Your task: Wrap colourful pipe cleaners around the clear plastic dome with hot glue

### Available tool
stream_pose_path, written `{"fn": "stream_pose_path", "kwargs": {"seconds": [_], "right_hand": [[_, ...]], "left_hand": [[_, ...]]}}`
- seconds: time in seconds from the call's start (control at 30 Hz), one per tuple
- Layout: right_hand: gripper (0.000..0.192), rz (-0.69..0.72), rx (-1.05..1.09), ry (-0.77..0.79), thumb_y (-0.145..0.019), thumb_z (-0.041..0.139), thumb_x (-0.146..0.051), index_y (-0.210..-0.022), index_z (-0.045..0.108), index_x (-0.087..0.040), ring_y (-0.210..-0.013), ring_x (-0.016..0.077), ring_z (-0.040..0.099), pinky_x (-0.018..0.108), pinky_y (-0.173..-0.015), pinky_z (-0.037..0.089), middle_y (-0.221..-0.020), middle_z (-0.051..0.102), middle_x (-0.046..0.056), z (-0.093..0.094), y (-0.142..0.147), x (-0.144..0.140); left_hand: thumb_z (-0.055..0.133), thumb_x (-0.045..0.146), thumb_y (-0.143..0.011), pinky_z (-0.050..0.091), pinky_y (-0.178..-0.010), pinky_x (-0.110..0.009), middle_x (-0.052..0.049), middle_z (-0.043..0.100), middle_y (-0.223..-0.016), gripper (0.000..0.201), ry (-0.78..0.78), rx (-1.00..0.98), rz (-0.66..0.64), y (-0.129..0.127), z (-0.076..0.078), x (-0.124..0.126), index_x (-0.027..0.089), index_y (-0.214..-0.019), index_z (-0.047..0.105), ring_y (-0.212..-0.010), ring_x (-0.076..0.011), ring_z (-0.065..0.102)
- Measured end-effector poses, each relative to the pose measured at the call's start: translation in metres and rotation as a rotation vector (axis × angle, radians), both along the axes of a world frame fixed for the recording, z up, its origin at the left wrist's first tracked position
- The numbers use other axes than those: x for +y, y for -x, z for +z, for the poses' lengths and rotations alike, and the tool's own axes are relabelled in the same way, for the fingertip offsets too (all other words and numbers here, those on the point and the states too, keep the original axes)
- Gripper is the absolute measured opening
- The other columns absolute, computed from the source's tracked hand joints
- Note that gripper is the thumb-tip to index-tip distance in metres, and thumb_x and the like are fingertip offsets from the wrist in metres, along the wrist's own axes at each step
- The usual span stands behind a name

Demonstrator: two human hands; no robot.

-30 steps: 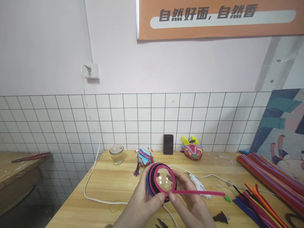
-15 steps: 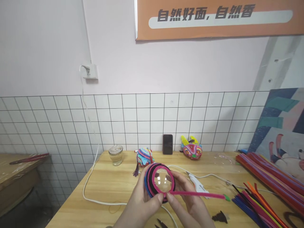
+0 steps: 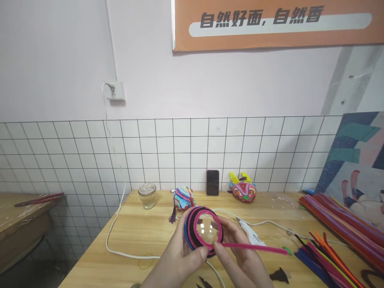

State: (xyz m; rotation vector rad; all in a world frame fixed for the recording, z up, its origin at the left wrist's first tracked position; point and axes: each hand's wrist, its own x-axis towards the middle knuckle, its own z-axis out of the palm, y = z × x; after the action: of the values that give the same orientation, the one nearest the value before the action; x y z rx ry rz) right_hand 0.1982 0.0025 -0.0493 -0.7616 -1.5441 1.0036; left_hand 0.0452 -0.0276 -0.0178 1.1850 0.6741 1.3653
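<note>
While both hands meet low in the centre of the frame, the left hand (image 3: 180, 260) cups a clear dome (image 3: 207, 231) ringed with fuzzy pipe-cleaner coils, its thumb pressed against the lower rim. The right hand (image 3: 240, 260) supports the far side, fingers curled behind, thumb tip pinching the pink pipe cleaner (image 3: 255, 247) where it leaves the innermost ring. Judged step: winding the pink strand around the dome's edge, with black and blue coils already outside it. Next move likely calls for keeping the pinch firm and the free tail taut. The dome looks glossy and smooth, the strands soft and wiry. A bundle of spare pipe cleaners (image 3: 336, 224) lies at right on the wooden bench (image 3: 141, 236).
</note>
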Motion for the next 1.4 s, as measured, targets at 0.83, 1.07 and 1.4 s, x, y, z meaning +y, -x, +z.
{"fn": "stream_pose_path", "kwargs": {"seconds": [0.83,1.07,1.4], "right_hand": [[0.044,0.003,-0.006,0.024,-0.083,0.064,-0.040,-0.123,0.050,-0.027,-0.117,0.0279,0.059,0.041,-0.094,0.051,-0.129,0.061,0.012,-0.003,-0.010,0.006],[0.014,-0.177,-0.326,-0.204,-0.085,0.060,-0.041,-0.089,0.064,-0.028,-0.125,0.0321,0.050,0.049,-0.102,0.042,-0.132,0.059,0.009,0.006,-0.028,0.013],[0.028,-0.179,-0.365,-0.123,-0.084,0.056,-0.051,-0.077,0.067,-0.026,-0.117,0.0343,0.056,0.051,-0.100,0.041,-0.122,0.066,0.011,0.009,-0.031,0.016]], "left_hand": [[0.073,0.039,-0.073,0.039,-0.101,-0.045,-0.011,0.063,-0.125,0.060,-0.041,0.094,0.148,0.002,-0.003,0.003,0.022,-0.126,0.050,-0.120,-0.0324,0.053],[0.071,0.039,-0.075,0.040,-0.101,-0.040,-0.011,0.060,-0.128,0.059,-0.043,0.132,0.183,0.005,-0.004,0.004,0.023,-0.127,0.048,-0.122,-0.0306,0.051],[0.068,0.023,-0.073,0.032,-0.106,-0.048,-0.015,0.053,-0.134,0.065,-0.183,0.377,0.332,0.005,-0.017,0.011,0.019,-0.133,0.040,-0.125,-0.0345,0.046]]}}
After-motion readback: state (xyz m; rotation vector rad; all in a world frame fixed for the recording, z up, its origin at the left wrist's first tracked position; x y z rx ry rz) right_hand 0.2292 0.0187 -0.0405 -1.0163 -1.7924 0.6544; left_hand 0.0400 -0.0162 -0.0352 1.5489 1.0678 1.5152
